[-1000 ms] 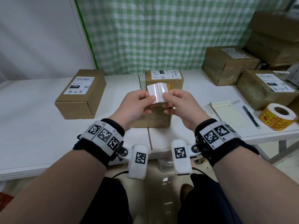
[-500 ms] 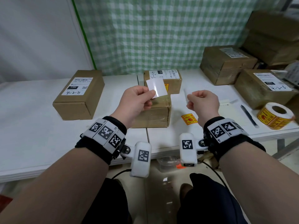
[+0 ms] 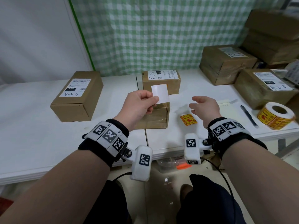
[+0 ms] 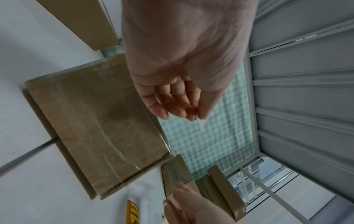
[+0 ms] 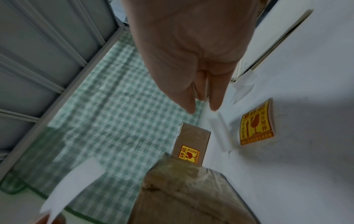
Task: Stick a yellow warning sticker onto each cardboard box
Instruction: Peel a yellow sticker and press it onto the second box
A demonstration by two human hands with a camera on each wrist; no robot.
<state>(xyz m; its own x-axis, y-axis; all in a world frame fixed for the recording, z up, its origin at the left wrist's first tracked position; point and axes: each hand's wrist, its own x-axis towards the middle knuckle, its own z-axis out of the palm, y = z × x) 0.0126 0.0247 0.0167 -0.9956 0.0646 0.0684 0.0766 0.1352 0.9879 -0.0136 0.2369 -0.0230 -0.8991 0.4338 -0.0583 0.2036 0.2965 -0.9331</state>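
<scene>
left hand [image 3: 140, 105]: pinches white sticker [image 3: 160, 93], blank side up, above middle box [image 3: 155, 116]
right hand [image 3: 204, 107]: loosely open, empty, over tabletop [image 3: 171, 143]
loose sticker [image 3: 188, 120]: yellow, flat on tabletop beside middle box
roll [image 3: 276, 115]: right tabletop edge
back box [image 3: 161, 81]: yellow sticker on side

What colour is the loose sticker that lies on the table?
Yellow with dark red print; the loose sticker shows best in the right wrist view.
</scene>
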